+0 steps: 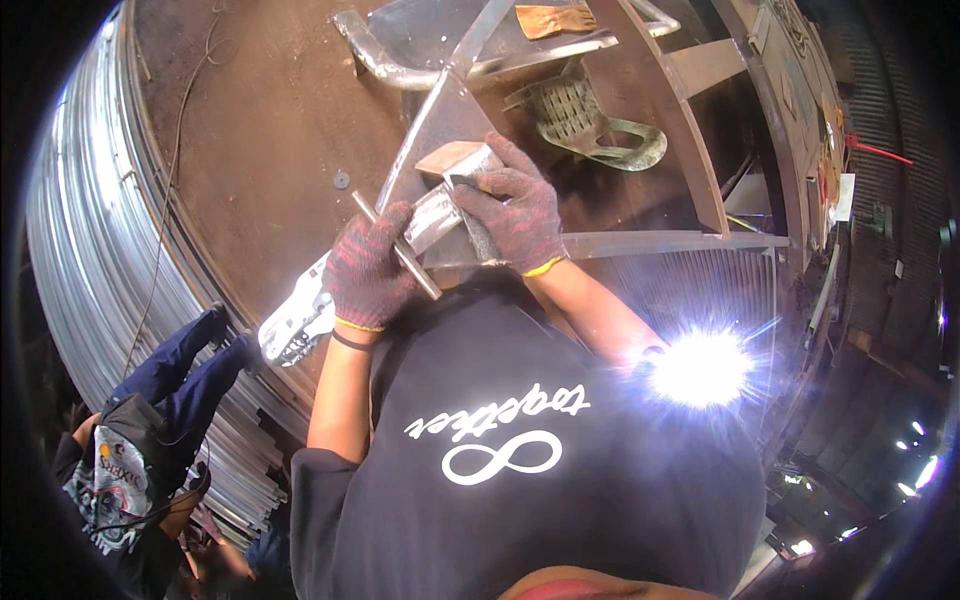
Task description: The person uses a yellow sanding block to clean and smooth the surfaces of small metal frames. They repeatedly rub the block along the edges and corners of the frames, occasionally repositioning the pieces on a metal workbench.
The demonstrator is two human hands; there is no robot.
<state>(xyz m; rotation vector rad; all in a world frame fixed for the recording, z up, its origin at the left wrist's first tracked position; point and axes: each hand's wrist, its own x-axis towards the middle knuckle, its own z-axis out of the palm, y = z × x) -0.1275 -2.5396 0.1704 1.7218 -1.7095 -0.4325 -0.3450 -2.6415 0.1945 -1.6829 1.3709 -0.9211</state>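
My left hand (370,265), in a dark red-and-black knit glove, has its fingers wrapped over a thin metal rod (418,272). Both ends of the rod stick out past the fingers. My right hand (515,208), gloved alike with a yellow cuff edge, grips a silver, block-like metal piece (433,218) between thumb and fingers. This piece lies between my hands; whether it joins the rod is hidden by the left glove. Just beyond it shows a brown flat-faced block (455,157). A dark triangular metal plate (450,115) lies behind them.
A green-grey plastic chair part (590,120) and a tan work glove (555,20) lie farther off. Curved metal strips (690,130) stand at right. A glaring light (703,368) shines beside my right forearm. Long silver metal lengths (90,210) line the left, near another person (125,470).
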